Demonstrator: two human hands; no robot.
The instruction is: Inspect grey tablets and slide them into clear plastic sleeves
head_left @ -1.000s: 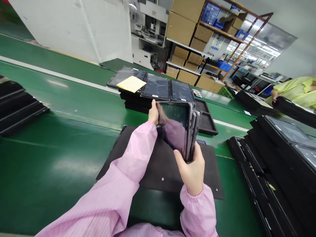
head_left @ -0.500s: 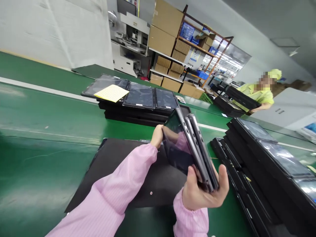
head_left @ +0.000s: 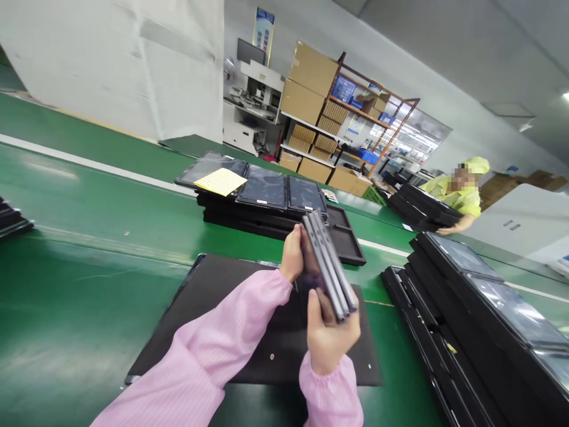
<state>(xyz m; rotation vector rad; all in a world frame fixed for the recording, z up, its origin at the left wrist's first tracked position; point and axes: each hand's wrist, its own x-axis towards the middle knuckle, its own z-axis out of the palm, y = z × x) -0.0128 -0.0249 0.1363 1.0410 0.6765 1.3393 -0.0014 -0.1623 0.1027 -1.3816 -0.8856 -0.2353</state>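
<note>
Between my two hands stand three slim tablets (head_left: 329, 267), edges toward me, pressed together in a tilted stack. My left hand (head_left: 292, 255) grips the far left side of the stack, its fingers partly hidden behind it. At the near lower end my right hand (head_left: 331, 339) wraps round the tablets, thumb on the left face and fingers on the right. Beneath them a black mat (head_left: 213, 290) lies on the green bench (head_left: 89, 308). Beyond the hands, black trays (head_left: 240, 222) are piled up, with tablets (head_left: 262, 187) and a yellow sheet (head_left: 221, 181) on top.
Stepped stacks of black trays with tablets (head_left: 502, 296) fill the right side. More dark trays (head_left: 13, 219) show at the left edge. Across the bench a person in yellow (head_left: 471, 204) handles black trays (head_left: 422, 207). Shelves with cartons (head_left: 311, 74) stand behind.
The tablets, spread at an angle before, are now squared together in one stack. My right hand has shifted left. The person across has lowered the black trays.
</note>
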